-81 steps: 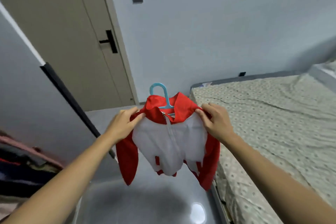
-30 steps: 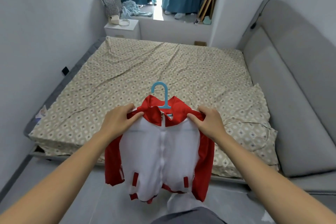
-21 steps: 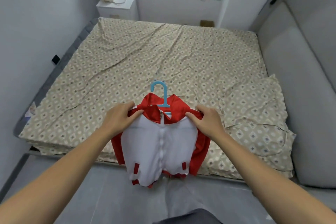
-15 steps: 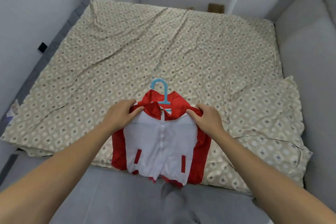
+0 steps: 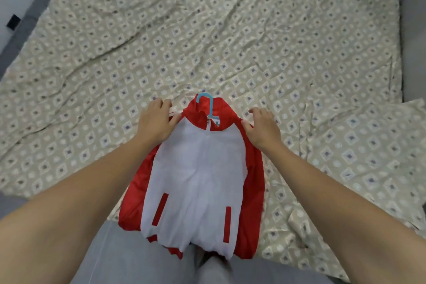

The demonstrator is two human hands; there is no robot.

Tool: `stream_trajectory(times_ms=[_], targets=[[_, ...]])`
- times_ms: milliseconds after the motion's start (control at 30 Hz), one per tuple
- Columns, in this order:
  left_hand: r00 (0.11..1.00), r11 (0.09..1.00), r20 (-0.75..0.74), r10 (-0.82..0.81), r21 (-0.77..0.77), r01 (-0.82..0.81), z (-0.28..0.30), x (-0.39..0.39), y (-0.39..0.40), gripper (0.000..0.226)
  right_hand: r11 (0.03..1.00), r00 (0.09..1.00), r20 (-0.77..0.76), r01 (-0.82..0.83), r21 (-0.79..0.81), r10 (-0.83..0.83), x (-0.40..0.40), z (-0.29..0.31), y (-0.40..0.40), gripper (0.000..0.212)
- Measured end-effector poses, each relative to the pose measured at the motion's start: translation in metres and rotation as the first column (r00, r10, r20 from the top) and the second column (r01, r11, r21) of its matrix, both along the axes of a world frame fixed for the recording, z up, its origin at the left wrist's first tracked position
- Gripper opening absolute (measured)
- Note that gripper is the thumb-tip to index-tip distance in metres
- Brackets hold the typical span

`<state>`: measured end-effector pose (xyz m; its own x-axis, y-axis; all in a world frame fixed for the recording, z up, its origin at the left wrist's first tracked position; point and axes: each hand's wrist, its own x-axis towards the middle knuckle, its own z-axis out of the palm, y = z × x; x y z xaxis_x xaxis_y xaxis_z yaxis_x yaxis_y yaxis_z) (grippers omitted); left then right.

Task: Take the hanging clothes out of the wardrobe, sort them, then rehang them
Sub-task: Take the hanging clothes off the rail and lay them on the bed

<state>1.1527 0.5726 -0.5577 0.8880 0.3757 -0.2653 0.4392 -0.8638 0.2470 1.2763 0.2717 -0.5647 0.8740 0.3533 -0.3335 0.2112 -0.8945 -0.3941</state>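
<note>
A small red and white zip jacket (image 5: 198, 175) on a blue hanger (image 5: 207, 106) lies front side up on the patterned bed sheet (image 5: 230, 41), near the bed's front edge. Its hem hangs a little over that edge, above my grey trouser legs. My left hand (image 5: 156, 120) holds the jacket's left shoulder, thumb on the white front. My right hand (image 5: 262, 127) holds the right shoulder with curled fingers. Only the hanger's hook shows above the red collar.
The wide bed fills most of the view, its beige sheet wrinkled. A matching pillow (image 5: 368, 145) lies at the right. A grey bed frame edge (image 5: 30, 7) and wall run along the left, a grey headboard (image 5: 415, 30) along the right.
I turned from the door to the bed, carrying the jacket by its shoulders. Over the last second it came down from hanging in the air to lying on the sheet.
</note>
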Motion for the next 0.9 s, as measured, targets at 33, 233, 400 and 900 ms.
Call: stream_trajectory(times_ms=[33, 233, 400, 900], targets=[[1.000, 1.000, -0.006, 0.011, -0.002, -0.011, 0.002, -0.001, -0.003, 0.045, 1.000, 1.000, -0.002, -0.001, -0.002, 0.001, -0.001, 0.002, 0.002, 0.047], [0.999, 0.999, 0.024, 0.037, 0.020, -0.038, 0.050, -0.041, -0.008, 0.050, 0.988, 0.984, 0.092, -0.154, 0.028, 0.151, -0.023, 0.048, 0.019, 0.049], [0.990, 0.993, 0.115, 0.086, 0.065, -0.094, 0.109, -0.099, 0.000, 0.054, 0.942, 0.931, 0.193, -0.329, 0.071, 0.310, -0.058, 0.106, 0.050, 0.051], [0.793, 0.747, 0.339, 0.507, 0.287, -0.600, 0.274, -0.452, -0.006, 0.065, 0.471, 0.495, 0.473, -0.864, 0.178, 0.729, -0.306, 0.259, 0.204, 0.059]])
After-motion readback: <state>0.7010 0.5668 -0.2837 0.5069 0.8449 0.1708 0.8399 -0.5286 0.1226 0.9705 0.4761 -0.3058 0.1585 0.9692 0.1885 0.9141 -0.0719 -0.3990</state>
